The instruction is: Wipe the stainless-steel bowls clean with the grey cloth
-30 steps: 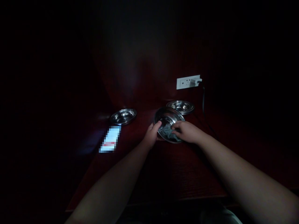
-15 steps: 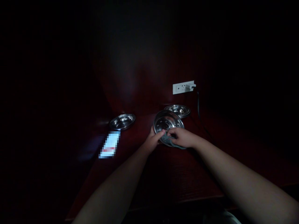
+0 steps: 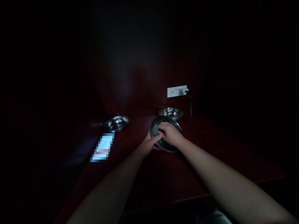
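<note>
A shiny steel bowl point(image 3: 171, 147) is held tilted over the dark red table, its inside facing me. My left hand point(image 3: 149, 143) grips its left rim, thumb inside and fingers beneath. Inside the bowl, my right hand point(image 3: 170, 133) is closed on a grey-green cloth point(image 3: 155, 128), pressed against the inner left side; most of the cloth is hidden under the fingers. Just behind stands a stack of steel bowls point(image 3: 171, 113). Another steel bowl point(image 3: 117, 123) rests on the table to the left.
A lit phone point(image 3: 102, 147), its screen pixelated, lies in front of the left bowl. On the back wall is a white socket plate point(image 3: 177, 91) with a plug and dark cable point(image 3: 191, 107) running down to the table point(image 3: 173, 186). The surroundings are very dark.
My right hand with the cloth has moved from the bowl's lower right across to its upper left inside. My left hand still holds the rim. The view has shifted slightly.
</note>
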